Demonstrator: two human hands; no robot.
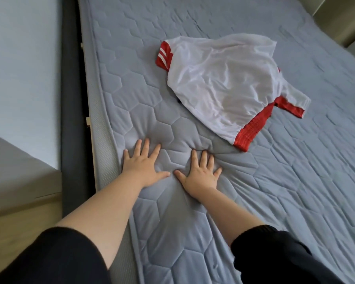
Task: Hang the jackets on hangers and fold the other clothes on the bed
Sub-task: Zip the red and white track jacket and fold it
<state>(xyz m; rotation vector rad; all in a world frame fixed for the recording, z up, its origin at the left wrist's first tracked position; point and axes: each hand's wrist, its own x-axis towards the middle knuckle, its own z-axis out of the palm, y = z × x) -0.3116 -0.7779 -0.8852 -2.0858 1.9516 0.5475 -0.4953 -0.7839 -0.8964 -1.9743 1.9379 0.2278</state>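
Observation:
A white garment with red cuffs and red waistband (223, 85) lies crumpled and inside out on the grey quilted bed (295, 181), towards its middle. My left hand (140, 163) and my right hand (198, 174) both press flat on the quilt near the bed's left edge, fingers spread. They lie side by side, thumbs almost touching, a short way in front of the garment. Neither hand touches the garment or holds anything. The quilt puckers between and ahead of my hands.
A dark bed frame (70, 78) runs along the left side of the mattress, with a pale wall (23, 68) beyond it and wooden floor (19, 212) below. A beige piece of furniture (340, 19) stands at the far right corner.

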